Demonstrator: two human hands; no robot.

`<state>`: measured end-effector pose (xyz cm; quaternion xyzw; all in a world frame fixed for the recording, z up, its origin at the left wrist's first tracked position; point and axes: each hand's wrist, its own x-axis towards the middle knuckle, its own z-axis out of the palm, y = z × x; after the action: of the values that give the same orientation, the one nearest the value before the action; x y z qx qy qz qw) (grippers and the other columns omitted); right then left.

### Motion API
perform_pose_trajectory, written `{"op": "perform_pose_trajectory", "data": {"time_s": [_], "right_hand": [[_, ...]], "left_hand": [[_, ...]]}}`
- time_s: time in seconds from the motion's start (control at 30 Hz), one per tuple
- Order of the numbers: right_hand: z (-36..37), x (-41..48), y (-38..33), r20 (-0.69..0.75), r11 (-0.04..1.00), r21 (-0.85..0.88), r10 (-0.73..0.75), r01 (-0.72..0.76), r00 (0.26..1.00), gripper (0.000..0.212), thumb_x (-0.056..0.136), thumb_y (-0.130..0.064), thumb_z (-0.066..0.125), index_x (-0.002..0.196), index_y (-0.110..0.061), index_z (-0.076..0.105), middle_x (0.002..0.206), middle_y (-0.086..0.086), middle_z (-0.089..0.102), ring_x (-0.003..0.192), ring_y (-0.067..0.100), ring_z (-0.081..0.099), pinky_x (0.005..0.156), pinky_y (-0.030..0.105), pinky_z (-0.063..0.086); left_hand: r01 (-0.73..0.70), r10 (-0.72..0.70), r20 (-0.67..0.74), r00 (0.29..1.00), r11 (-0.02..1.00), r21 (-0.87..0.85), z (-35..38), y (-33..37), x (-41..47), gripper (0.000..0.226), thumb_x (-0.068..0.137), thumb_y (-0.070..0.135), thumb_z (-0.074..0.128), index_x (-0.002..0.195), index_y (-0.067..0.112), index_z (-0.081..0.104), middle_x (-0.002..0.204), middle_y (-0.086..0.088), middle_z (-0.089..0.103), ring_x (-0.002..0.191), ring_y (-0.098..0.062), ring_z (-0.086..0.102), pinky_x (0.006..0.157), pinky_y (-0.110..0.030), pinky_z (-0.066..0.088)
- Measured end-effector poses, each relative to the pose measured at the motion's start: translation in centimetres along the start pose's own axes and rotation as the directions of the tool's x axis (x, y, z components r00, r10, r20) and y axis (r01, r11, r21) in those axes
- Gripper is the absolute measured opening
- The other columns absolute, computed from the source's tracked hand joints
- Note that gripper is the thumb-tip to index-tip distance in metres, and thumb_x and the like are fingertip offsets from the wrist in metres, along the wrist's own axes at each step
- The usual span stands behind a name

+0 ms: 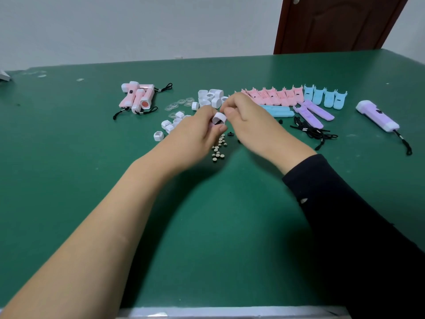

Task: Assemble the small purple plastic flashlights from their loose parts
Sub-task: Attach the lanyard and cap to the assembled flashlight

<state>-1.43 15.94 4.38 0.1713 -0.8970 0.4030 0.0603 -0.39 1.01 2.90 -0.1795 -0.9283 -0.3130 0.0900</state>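
Note:
My left hand (pixel 197 127) grips a purple flashlight body, mostly hidden in the fingers, with a white cap (pixel 218 117) at its top end. My right hand (pixel 243 113) pinches the cap's edge from the right with curled fingers. Loose purple shell halves (pixel 314 112) lie to the right on the green table (pixel 220 215). One finished purple flashlight (pixel 377 116) with a black strap lies far right. White caps (pixel 210 96) are heaped behind my hands, and small button batteries (pixel 218 148) are scattered below them.
Finished pink flashlights (pixel 138 97) lie at the back left. Pink shells (pixel 271 95) and blue shells (pixel 324 95) line the back. Black straps (pixel 312 131), clear lenses (pixel 181 103) and small white rings (pixel 167 126) lie around. A door (pixel 333 21) stands behind the table.

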Motion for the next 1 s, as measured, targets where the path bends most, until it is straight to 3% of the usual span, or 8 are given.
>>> {"op": "perform_pose_trajectory", "data": {"time_s": [0.1, 0.27, 0.37, 0.47, 0.6, 0.7, 0.87, 1.0], "right_hand": [[-0.6, 0.1, 0.0, 0.013, 1.000, -0.017, 0.010, -0.010, 1.000, 0.021, 0.102, -0.027, 0.035, 0.100, -0.013, 0.052, 0.095, -0.001, 0.054, 0.084, 0.016, 0.047, 0.069, 0.030, 0.033], [-1.3, 0.1, 0.1, 0.073, 0.998, 0.063, 0.006, -0.011, 0.997, 0.046, 0.100, -0.040, 0.041, 0.094, 0.003, 0.056, 0.067, -0.006, 0.040, 0.067, 0.016, 0.038, 0.062, 0.031, 0.031], [-1.4, 0.1, 0.3, 0.085, 0.989, 0.142, 0.030, -0.042, 0.996, 0.030, 0.095, -0.043, 0.052, 0.085, -0.017, 0.064, 0.059, -0.015, 0.045, 0.051, 0.002, 0.042, 0.054, 0.017, 0.035], [-1.3, 0.0, 0.4, 0.063, 0.987, 0.163, -0.007, -0.003, 0.998, 0.016, 0.089, -0.042, 0.062, 0.080, -0.029, 0.065, 0.067, -0.019, 0.056, 0.054, -0.007, 0.044, 0.049, 0.009, 0.031], [-1.4, 0.0, 0.4, 0.011, 0.977, 0.209, -0.035, 0.032, 0.999, 0.014, 0.086, -0.039, 0.068, 0.077, -0.028, 0.069, 0.076, -0.017, 0.063, 0.068, -0.003, 0.050, 0.063, 0.014, 0.037], [-1.4, 0.0, 0.3, -0.037, 0.981, 0.188, -0.049, 0.055, 0.998, 0.015, 0.083, -0.041, 0.070, 0.072, -0.031, 0.068, 0.076, -0.020, 0.057, 0.063, -0.015, 0.046, 0.057, 0.005, 0.032], [-1.3, 0.0, 0.3, -0.080, 0.982, 0.176, -0.055, 0.068, 0.995, 0.015, 0.080, -0.044, 0.073, 0.077, -0.029, 0.073, 0.077, -0.016, 0.040, 0.060, -0.020, 0.042, 0.057, 0.004, 0.031], [-1.1, -0.2, -0.1, -0.114, 0.969, 0.228, -0.070, 0.095, 0.991, 0.012, 0.078, -0.041, 0.075, 0.069, -0.036, 0.069, 0.075, -0.016, 0.043, 0.061, -0.018, 0.043, 0.060, 0.003, 0.031]], "left_hand": [[-0.022, 0.022, -0.001, 1.000, 0.997, -0.074, -0.3, -0.1, 0.0, 0.014, 0.100, 0.024, 0.049, 0.107, 0.014, 0.042, 0.074, 0.005, 0.058, 0.059, 0.000, 0.048, 0.056, -0.013, 0.033], [-0.072, 0.068, -0.030, 0.997, 0.985, -0.158, -0.5, 0.2, -0.1, 0.025, 0.098, 0.021, 0.055, 0.110, 0.018, 0.033, 0.069, -0.002, 0.057, 0.051, 0.001, 0.044, 0.053, -0.011, 0.035], [-0.084, 0.081, -0.025, 0.996, 0.982, -0.167, -0.6, 0.2, -0.2, 0.032, 0.097, 0.020, 0.058, 0.114, 0.017, 0.031, 0.070, -0.006, 0.059, 0.052, 0.001, 0.044, 0.054, -0.010, 0.035], [-0.076, 0.073, -0.023, 0.997, 0.982, -0.174, -0.7, 0.1, -0.2, 0.040, 0.095, 0.021, 0.061, 0.122, 0.014, 0.032, 0.075, -0.016, 0.064, 0.055, -0.002, 0.042, 0.055, -0.011, 0.035], [-0.087, 0.085, -0.018, 0.996, 0.969, -0.230, -0.7, 0.2, -0.2, 0.044, 0.094, 0.020, 0.062, 0.118, 0.020, 0.025, 0.068, 0.005, 0.061, 0.055, 0.002, 0.047, 0.056, -0.010, 0.037], [-0.091, 0.089, -0.018, 0.996, 0.959, -0.269, -0.9, 0.2, -0.1, 0.049, 0.094, 0.016, 0.062, 0.125, 0.019, 0.023, 0.068, 0.013, 0.060, 0.057, 0.003, 0.050, 0.059, -0.008, 0.037], [-0.080, 0.076, -0.023, 0.997, 0.960, -0.267, -0.9, 0.4, -0.2, 0.066, 0.094, 0.010, 0.062, 0.139, 0.009, 0.013, 0.108, -0.006, 0.050, 0.069, 0.002, 0.057, 0.073, -0.009, 0.042], [-0.107, 0.090, -0.068, 0.994, 0.940, -0.323, -1.1, 0.9, -0.4, 0.063, 0.093, -0.002, 0.056, 0.136, 0.009, 0.011, 0.102, 0.001, 0.037, 0.060, -0.006, 0.048, 0.066, -0.010, 0.042]]}}
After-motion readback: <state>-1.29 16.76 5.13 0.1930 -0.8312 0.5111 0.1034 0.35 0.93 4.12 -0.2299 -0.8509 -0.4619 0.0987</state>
